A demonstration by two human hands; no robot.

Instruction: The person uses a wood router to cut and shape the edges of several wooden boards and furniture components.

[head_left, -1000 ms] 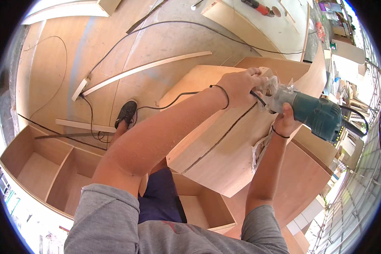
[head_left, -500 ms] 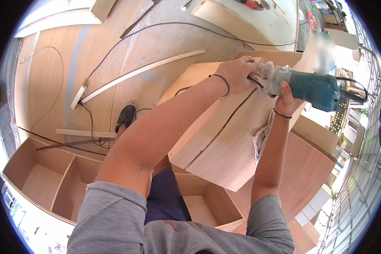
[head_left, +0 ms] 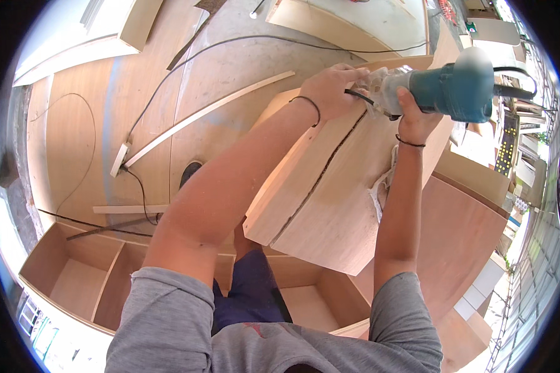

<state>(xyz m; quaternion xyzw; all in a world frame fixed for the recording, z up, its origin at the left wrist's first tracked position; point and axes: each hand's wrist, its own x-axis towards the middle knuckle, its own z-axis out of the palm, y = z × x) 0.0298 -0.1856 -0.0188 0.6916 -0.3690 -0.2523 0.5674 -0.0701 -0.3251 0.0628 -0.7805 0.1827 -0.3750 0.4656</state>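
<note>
The teal power tool point(head_left: 438, 90) has swung level and shifted toward the far end of the pale, fine-grained wood panel point(head_left: 345, 208), so more of the panel's narrow dark groove point(head_left: 317, 180) shows; the right hand point(head_left: 417, 118) has its fingers curled round the tool's rounded body; the left hand point(head_left: 333, 87) lies at the panel's far-left edge, its fingers partly hidden, their hold impossible to tell.

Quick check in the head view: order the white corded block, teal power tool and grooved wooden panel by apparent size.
Largest: grooved wooden panel
Next: teal power tool
Smallest: white corded block
Each gap looks clear.
</note>
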